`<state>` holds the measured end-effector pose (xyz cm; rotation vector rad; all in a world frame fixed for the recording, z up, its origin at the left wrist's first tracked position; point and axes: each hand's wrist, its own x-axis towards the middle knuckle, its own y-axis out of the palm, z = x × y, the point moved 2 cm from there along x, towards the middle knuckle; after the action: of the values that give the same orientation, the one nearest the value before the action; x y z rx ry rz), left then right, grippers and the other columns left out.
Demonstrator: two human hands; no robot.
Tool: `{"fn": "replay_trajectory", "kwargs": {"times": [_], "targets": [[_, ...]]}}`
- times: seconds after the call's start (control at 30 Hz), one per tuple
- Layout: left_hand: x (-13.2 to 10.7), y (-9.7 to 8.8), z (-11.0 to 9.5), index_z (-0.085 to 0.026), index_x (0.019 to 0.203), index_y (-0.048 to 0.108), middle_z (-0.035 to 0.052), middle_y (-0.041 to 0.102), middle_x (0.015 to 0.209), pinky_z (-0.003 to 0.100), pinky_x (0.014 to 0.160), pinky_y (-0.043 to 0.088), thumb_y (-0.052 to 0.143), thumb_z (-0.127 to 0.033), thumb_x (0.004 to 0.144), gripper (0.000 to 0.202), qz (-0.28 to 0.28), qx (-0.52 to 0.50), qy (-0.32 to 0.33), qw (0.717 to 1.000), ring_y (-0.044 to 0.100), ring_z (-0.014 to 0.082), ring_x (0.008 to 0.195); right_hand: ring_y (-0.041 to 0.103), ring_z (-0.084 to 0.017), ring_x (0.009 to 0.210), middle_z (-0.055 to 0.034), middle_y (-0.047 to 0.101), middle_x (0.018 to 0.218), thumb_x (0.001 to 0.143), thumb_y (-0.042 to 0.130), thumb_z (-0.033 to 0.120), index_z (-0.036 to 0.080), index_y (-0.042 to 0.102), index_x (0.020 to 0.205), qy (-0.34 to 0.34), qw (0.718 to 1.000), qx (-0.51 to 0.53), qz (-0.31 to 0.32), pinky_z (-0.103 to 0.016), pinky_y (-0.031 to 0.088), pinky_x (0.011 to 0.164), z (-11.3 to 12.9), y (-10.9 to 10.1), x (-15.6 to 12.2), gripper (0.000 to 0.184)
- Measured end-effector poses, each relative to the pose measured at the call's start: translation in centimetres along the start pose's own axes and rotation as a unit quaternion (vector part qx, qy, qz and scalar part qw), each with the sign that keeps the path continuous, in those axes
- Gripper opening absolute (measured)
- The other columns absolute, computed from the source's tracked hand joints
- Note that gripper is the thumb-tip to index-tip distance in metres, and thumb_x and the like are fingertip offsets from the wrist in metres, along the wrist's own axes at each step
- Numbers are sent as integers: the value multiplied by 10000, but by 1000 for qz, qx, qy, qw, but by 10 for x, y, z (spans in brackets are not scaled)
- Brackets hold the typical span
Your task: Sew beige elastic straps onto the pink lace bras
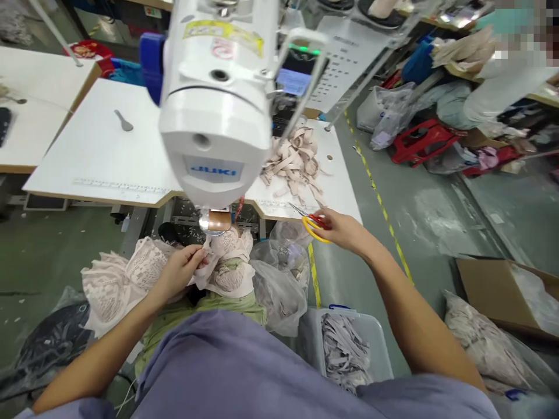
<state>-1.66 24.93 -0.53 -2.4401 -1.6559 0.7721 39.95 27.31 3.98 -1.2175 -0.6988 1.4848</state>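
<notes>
My left hand (186, 267) pinches the edge of a pale pink lace bra (227, 265) just below the sewing machine's needle area. More of the same lace cups (117, 282) hang to the left, over my lap. In my right hand (343, 230) is a pair of scissors (311, 223) with red and yellow handles, its blades pointing left over the table's front edge. The white sewing machine (213, 128) stands between my hands, its metal foot area (216, 222) close above the bra. Part of the bra lies hidden beneath the machine head.
A heap of beige strap pieces (294, 160) lies on the white table (109, 148), right of the machine. Clear plastic bags (279, 285) hang below. A plastic bin (379, 337) of grey strips stands on the floor. Farther right are a cardboard box (489, 291) and a red stool (425, 139).
</notes>
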Motion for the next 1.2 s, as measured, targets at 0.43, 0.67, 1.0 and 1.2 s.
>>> {"fn": "replay_trajectory", "kwargs": {"times": [0.43, 0.67, 1.0, 1.2], "targets": [[-15, -5, -3, -153, 862, 644, 37, 640, 822, 228, 605, 383, 552, -486, 938, 353, 52, -216, -43, 974, 478, 107, 649, 677, -226, 826, -122, 686, 1114, 929, 632, 329, 185, 592, 1257, -299, 934, 128, -148, -379, 583, 723, 143, 150, -97, 361], [-18, -8, -4, -167, 814, 610, 20, 653, 819, 252, 648, 395, 469, -324, 935, 243, 36, -115, -23, 992, 525, 132, 690, 687, -246, 1001, -120, 679, 1191, 953, 627, 305, 192, 575, 1312, -323, 929, 158, -88, -381, 588, 833, 161, 154, -75, 380], [-16, -15, 0, -187, 762, 494, -29, 486, 710, 254, 631, 359, 443, -461, 998, 365, 25, -88, 23, 996, 437, 123, 643, 600, -158, 666, -62, 688, 999, 796, 660, 241, 223, 598, 1218, -258, 920, 283, -80, -296, 527, 604, 138, 166, -89, 427], [-15, -17, -4, -173, 879, 633, 10, 638, 807, 246, 628, 405, 456, -417, 999, 325, 46, -47, 27, 998, 534, 131, 673, 644, -211, 831, -93, 677, 1102, 760, 697, 250, 228, 593, 1227, -267, 919, 282, -73, -344, 555, 692, 151, 169, -83, 478]]}}
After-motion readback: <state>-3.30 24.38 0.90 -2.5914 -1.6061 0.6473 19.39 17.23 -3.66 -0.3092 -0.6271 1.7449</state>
